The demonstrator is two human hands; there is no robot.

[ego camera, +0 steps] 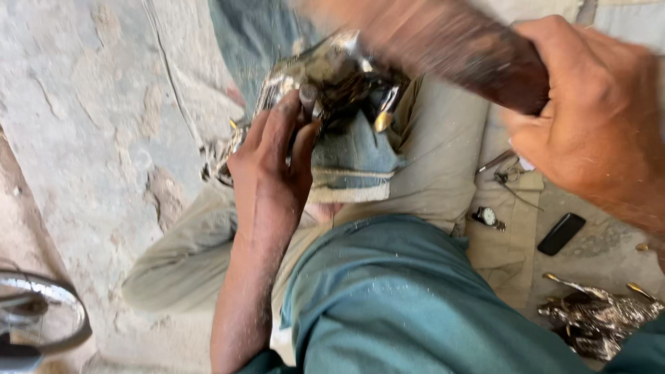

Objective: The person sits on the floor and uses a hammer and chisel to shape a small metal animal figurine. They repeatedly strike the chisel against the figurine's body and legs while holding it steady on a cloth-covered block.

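Left hand grip: the left hand (273, 163) is closed around the near edge of a shiny metal piece (332, 76), thumb laid up along its face and fingers wrapped behind, pinning it down against the knee.
Right hand grip: the right hand (592, 111) is clenched tight on the end of a dark wooden handle (450, 48), which is blurred with motion and crosses above the metal piece; its working end runs out of view at the top.
Why held so: judging by the pose, the left hand steadies the piece on a padded rest so the tool in the other hand can come down on it.
Metal piece: silvery, crumpled and embossed-looking, bright with reflections and dark in the folds, with small brass-coloured tips at its edges; it sits on a folded blue cloth (353, 156) over the person's khaki trouser leg (443, 138).
Around it: a teal shirt (409, 298) fills the lower middle.
On the ground to the right: a wristwatch (488, 217), a black phone (561, 233), and another silvery metal piece (596, 315) of the same kind.
Far left: part of a wheel rim (48, 312) on the rough stone floor (90, 104).
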